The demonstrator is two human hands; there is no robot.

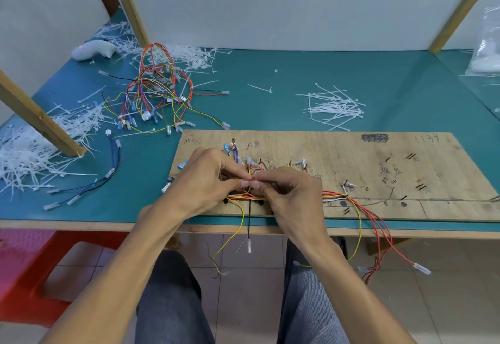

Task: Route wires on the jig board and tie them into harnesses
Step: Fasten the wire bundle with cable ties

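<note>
Between the pinching fingertips of the left hand [205,181] and right hand [292,192], which meet, the wires [335,195] run along the jig board's [351,151] near edge, their ends hanging off the desk [270,86]. Beyond the right hand lies one heap of cable ties [334,108]; beyond the left, one harness tangle [157,91]; far right, a clear bag [487,54], contents unclear.

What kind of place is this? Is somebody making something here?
Probably a small workshop bench for making wire harnesses: coloured wires run across a wooden jig board, loose white cable ties litter the green table, and bundled wires are heaped behind.
</note>
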